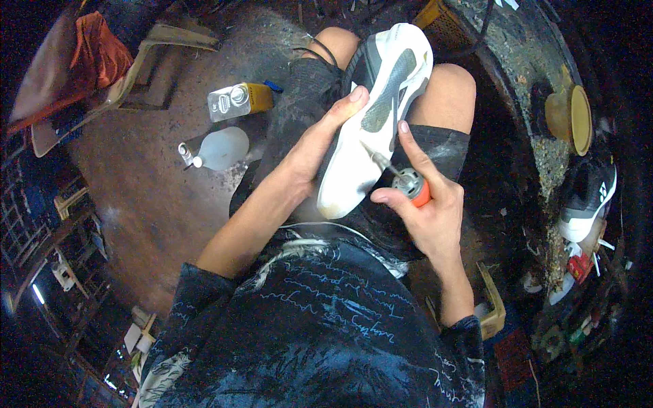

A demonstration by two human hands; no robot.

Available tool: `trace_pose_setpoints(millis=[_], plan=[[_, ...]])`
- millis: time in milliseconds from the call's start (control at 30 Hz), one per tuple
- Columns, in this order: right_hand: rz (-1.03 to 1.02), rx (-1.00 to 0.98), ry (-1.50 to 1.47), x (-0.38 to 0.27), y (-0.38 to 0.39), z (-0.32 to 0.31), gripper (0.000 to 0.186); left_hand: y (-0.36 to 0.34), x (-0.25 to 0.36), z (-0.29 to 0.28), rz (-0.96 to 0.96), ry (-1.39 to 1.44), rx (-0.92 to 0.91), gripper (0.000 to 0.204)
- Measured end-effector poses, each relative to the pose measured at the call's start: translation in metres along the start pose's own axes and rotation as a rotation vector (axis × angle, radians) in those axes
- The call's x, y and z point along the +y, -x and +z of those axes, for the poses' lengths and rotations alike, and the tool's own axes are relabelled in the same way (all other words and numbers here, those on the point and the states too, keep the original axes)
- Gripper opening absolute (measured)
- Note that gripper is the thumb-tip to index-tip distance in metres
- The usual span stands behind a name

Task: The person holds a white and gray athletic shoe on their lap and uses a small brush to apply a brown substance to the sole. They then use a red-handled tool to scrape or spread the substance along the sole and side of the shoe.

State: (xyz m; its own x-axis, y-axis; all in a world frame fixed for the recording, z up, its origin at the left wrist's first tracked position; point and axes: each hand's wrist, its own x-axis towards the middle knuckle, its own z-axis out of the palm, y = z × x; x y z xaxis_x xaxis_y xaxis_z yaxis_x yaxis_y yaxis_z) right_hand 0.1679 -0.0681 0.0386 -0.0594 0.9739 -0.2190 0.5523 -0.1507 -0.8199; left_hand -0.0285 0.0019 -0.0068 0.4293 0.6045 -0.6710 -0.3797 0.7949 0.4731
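A white sports shoe lies sole-up across my knees, its grey tread patches facing the camera. My left hand grips the shoe along its left edge, thumb stretched up the sole. My right hand holds a small rotary tool with a metal head and an orange body; its thin tip touches the sole near the heel end. My right forefinger rests on the shoe's right edge.
On the brown floor to the left lie a yellow and silver tin can and a translucent plastic bottle. A second shoe, black and white, sits at the right beside a yellow round object. Wooden pieces lie at upper left.
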Motion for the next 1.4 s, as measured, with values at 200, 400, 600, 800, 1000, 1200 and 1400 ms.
trace_pose_setpoints(millis=[200, 400, 600, 800, 1000, 1200, 1400], plan=[[0.186, -0.025, -0.040, -0.012, -0.002, -0.007, 0.080, -0.004, -0.002, 0.000, 0.022, -0.045, -0.021, 0.068], [0.089, -0.017, 0.041, -0.007, -0.002, -0.002, 0.091, -0.007, -0.003, -0.002, 0.057, -0.090, -0.038, 0.067], [-0.015, 0.006, 0.103, 0.006, 0.001, 0.002, 0.097, -0.008, -0.003, 0.001, 0.080, -0.117, 0.011, 0.067], [-0.019, -0.034, 0.131, 0.002, 0.001, -0.001, 0.095, -0.010, -0.001, -0.008, 0.046, -0.174, -0.047, 0.072], [0.176, -0.082, -0.055, -0.010, 0.001, -0.010, 0.087, -0.008, -0.006, -0.012, 0.027, -0.231, 0.060, 0.092], [0.007, -0.033, 0.005, -0.002, 0.002, -0.005, 0.088, -0.010, 0.000, -0.008, 0.027, -0.188, 0.048, 0.089], [0.008, -0.018, -0.091, -0.004, 0.003, -0.008, 0.089, -0.007, 0.021, -0.006, -0.051, -0.018, -0.017, 0.076]])
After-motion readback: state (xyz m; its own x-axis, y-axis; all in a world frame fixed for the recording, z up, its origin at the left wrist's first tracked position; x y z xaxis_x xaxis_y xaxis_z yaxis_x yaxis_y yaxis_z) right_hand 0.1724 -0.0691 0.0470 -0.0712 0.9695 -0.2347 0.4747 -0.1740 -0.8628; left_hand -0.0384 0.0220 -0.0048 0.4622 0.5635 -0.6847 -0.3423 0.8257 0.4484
